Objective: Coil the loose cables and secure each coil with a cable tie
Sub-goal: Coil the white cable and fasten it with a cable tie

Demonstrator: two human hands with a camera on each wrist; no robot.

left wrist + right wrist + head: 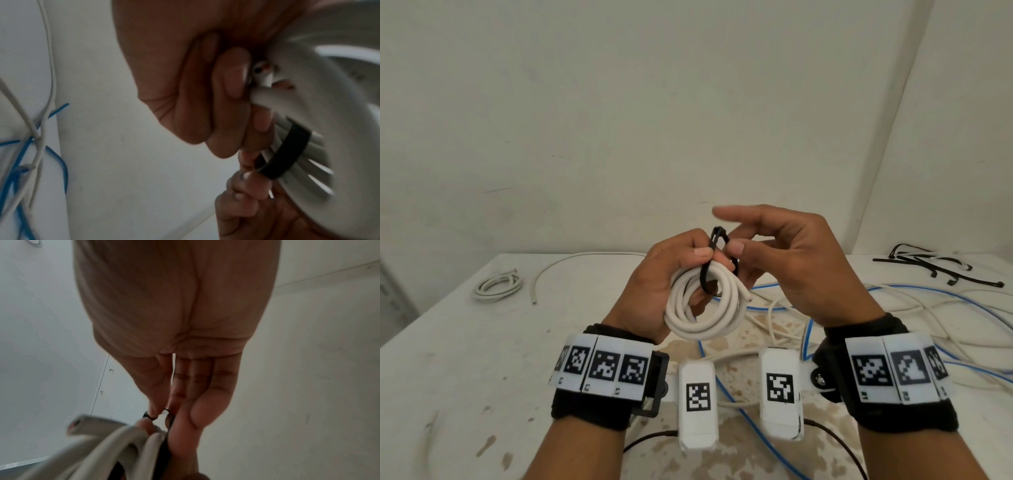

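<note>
I hold a coil of white cable (702,308) up in front of me, above the table (465,342). My left hand (671,270) grips the coil's top, thumb over the strands. A black cable tie (714,260) loops round the coil. My right hand (743,250) pinches the tie near its head between thumb and middle finger, with the index finger stretched out. In the left wrist view the black tie (287,151) bands the white coil (320,113). In the right wrist view the fingertips (153,412) pinch the tie (148,416) over the coil (115,439).
A finished small white coil (498,286) and a loose white cable (571,263) lie at the table's back left. Several black ties (935,265) lie at the back right. Tangled blue and white cables (893,308) spread across the right side. A wall stands behind.
</note>
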